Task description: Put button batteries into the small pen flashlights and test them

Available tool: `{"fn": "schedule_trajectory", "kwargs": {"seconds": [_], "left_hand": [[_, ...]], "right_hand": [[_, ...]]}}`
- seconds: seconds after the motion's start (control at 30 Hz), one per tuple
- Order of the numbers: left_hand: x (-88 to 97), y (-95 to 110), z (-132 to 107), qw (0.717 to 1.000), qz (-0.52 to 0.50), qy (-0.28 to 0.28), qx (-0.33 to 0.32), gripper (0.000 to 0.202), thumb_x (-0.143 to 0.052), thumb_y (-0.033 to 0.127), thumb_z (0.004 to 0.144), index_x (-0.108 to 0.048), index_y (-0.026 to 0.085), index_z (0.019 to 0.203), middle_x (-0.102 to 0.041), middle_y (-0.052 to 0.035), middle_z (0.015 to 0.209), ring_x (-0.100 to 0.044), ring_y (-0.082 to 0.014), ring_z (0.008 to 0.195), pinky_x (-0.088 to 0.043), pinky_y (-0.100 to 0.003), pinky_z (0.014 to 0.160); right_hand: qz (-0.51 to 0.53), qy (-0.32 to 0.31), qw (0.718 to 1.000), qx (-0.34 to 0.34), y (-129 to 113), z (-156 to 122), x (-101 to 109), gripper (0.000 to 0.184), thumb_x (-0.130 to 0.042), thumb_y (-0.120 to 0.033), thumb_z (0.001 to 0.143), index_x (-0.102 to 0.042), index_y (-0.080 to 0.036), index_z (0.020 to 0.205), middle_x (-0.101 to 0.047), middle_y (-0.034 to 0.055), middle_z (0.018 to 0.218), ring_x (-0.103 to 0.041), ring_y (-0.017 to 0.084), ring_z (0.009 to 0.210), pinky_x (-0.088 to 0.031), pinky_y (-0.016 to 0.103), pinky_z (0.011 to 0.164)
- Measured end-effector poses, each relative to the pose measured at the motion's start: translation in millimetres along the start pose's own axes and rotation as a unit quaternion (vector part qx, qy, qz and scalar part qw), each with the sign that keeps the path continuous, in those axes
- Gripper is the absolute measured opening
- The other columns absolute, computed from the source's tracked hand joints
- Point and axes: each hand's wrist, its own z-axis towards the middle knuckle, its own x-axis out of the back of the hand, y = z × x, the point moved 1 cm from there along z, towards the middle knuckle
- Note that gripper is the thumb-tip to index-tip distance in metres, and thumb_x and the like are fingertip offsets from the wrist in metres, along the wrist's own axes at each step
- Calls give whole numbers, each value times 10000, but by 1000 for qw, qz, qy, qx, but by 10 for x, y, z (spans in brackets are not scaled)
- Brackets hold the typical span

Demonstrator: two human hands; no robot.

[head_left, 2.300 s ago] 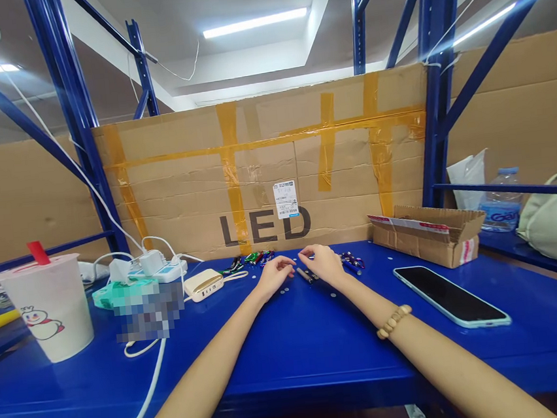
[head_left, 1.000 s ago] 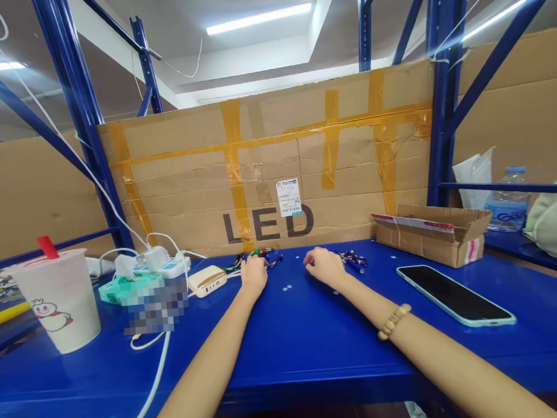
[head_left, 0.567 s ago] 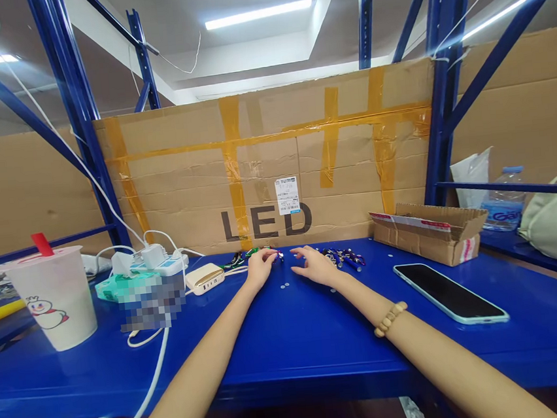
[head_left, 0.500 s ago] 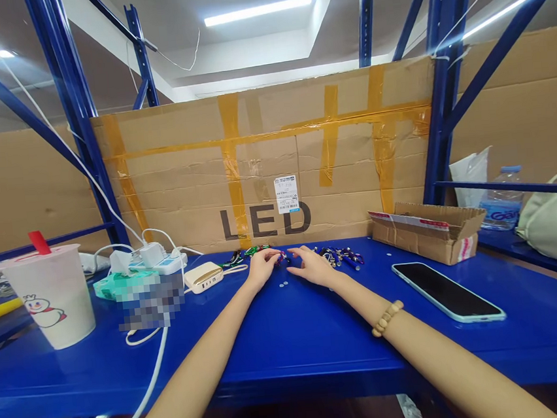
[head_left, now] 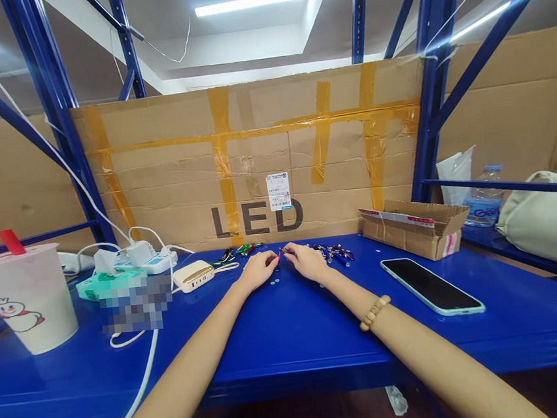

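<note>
My left hand (head_left: pixel 259 270) and my right hand (head_left: pixel 306 261) meet over the far middle of the blue shelf. Between their fingertips is a small, thin purple-red metallic piece (head_left: pixel 279 256), too small to name for sure. Both hands have their fingers bent in and seem to pinch it from either side. Just right of my right hand lies a pile of small blue and purple metallic tubes with clips (head_left: pixel 336 253). Beyond my left hand lie similar green and dark ones (head_left: pixel 244 250). Several small silvery discs (head_left: pixel 275 281) rest on the shelf close to my left hand.
A white power bank (head_left: pixel 194 276), power strip (head_left: pixel 158 264) and cables lie left, beside a paper cup (head_left: pixel 26 299) with a red straw. To the right are a phone (head_left: pixel 431 286) and a cardboard box (head_left: pixel 413 229). A tall cardboard panel (head_left: pixel 182 179) closes the back.
My right hand has closed in toward my left, its spread fingers now bent onto the small purple-red piece. The whole view has shifted slightly.
</note>
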Motion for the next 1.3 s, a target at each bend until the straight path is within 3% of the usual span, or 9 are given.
{"fn": "schedule_trajectory", "kwargs": {"seconds": [0.13, 0.3, 0.37, 0.47, 0.6, 0.7, 0.83, 1.0, 1.3], "left_hand": [[36, 18, -46, 990, 136, 8, 42, 379, -330, 429, 840, -628, 194, 855, -640, -71, 950, -523, -233, 964, -340, -388, 886], [49, -43, -68, 980, 154, 46, 117, 421, -277, 418, 864, -584, 161, 995, -583, -126, 1089, -461, -270, 1066, -301, -435, 907], [75, -44, -57, 979, 140, 83, 121, 412, -252, 397, 876, -555, 162, 1027, -576, -121, 1088, -460, -261, 1059, -303, -424, 903], [100, -6, -31, 985, 91, 116, 91, 408, -203, 386, 891, -531, 186, 1029, -572, -85, 1054, -473, -228, 1025, -322, -391, 889], [41, 51, -4, 997, 23, 70, 33, 432, -199, 387, 891, -579, 188, 839, -572, -58, 925, -501, -199, 941, -360, -346, 844], [-10, 70, 12, 998, -35, 51, 15, 470, -207, 383, 885, -552, 168, 648, -547, -46, 771, -519, -170, 811, -386, -305, 796], [-19, 80, 34, 984, -147, 93, 38, 467, -230, 447, 866, -514, 166, 624, -537, -22, 686, -514, -146, 702, -403, -266, 699], [-22, 91, 40, 959, -254, 103, 73, 419, -316, 487, 828, -520, 159, 666, -559, -11, 676, -507, -125, 650, -395, -236, 626], [-9, 122, 26, 903, -390, 93, 154, 504, -374, 596, 757, -558, 132, 684, -572, -10, 596, -510, -103, 532, -369, -227, 547]], "right_hand": [[32, 30, 998, -35, -16, 3, 59, 238, -325, -336, 899, -526, -257, 999, -672, 11, 913, -605, 175, 865, -358, 247, 632], [96, 22, 993, -58, -16, 0, 80, 336, -258, -402, 911, -537, -255, 1027, -680, 4, 765, -609, 169, 819, -364, 246, 637], [100, 23, 994, -34, -3, -1, 56, 338, -295, -428, 896, -558, -256, 1019, -679, 14, 829, -606, 176, 830, -381, 254, 654], [135, 23, 989, 61, 12, 9, -3, 255, -411, -398, 859, -587, -264, 985, -659, 4, 966, -592, 168, 885, -407, 263, 728], [240, 38, 960, 136, 5, 41, -66, 194, -466, -308, 830, -602, -217, 935, -655, 12, 958, -586, 140, 852, -429, 264, 763], [339, 67, 934, 88, 1, 71, -85, 231, -515, -339, 784, -591, -168, 919, -652, 30, 834, -573, 118, 666, -457, 244, 627], [458, 43, 888, 8, 8, 91, -96, 357, -559, -406, 722, -568, -160, 981, -614, 21, 735, -510, 97, 538, -382, 183, 396], [554, 27, 830, -50, -8, 86, -60, 343, -515, -428, 743, -578, -179, 969, -606, 36, 825, -499, 78, 563, -361, 145, 371], [561, 38, 821, -100, -25, 74, -25, 334, -520, -487, 720, -593, -173, 808, -602, 38, 847, -491, 69, 545, -353, 144, 371]]}}
